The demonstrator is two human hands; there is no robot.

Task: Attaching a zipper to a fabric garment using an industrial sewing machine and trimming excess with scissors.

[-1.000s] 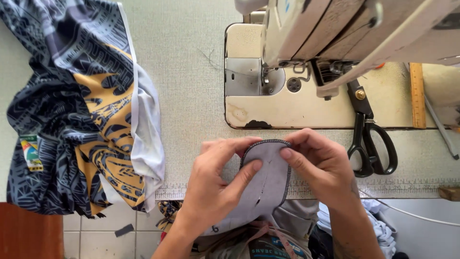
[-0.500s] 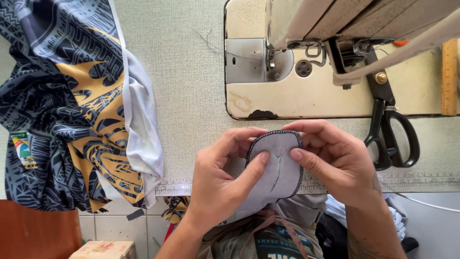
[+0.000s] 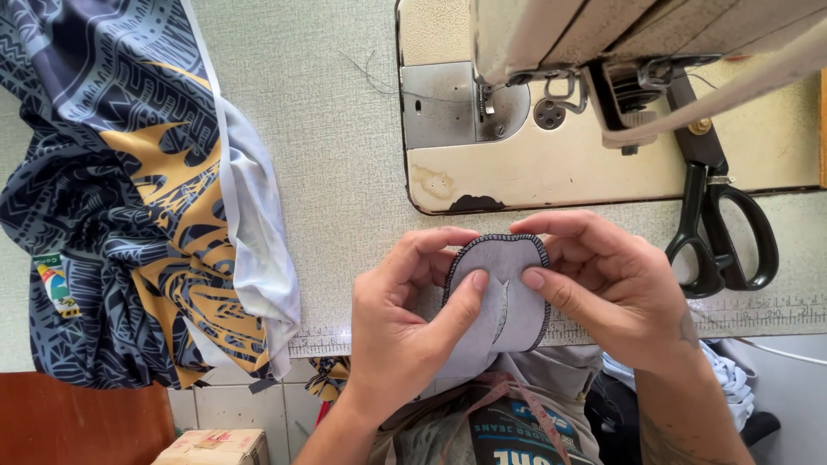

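Observation:
A small grey fabric piece point(image 3: 500, 288) with a rounded top and dark overlocked edge is held over the near edge of the sewing table point(image 3: 336, 172). My left hand point(image 3: 405, 336) grips its left side, thumb pressing on the face. My right hand point(image 3: 616, 288) pinches its right side, thumb on the cloth next to a folded crease. The sewing machine point(image 3: 603, 112) stands just beyond the hands, its presser foot and needle plate point(image 3: 491, 108) above the piece.
Black-handled scissors point(image 3: 719, 224) lie on the machine bed at the right. A heap of dark blue and yellow patterned fabric point(image 3: 129, 215) covers the table's left side. A ruler strip point(image 3: 749, 314) runs along the table's front edge. A cardboard box point(image 3: 215, 448) sits on the floor below.
Both hands keep their hold on the grey piece and have shifted it slightly toward the machine; the thumbs have pressed closer together on the cloth. The view has moved nearer.

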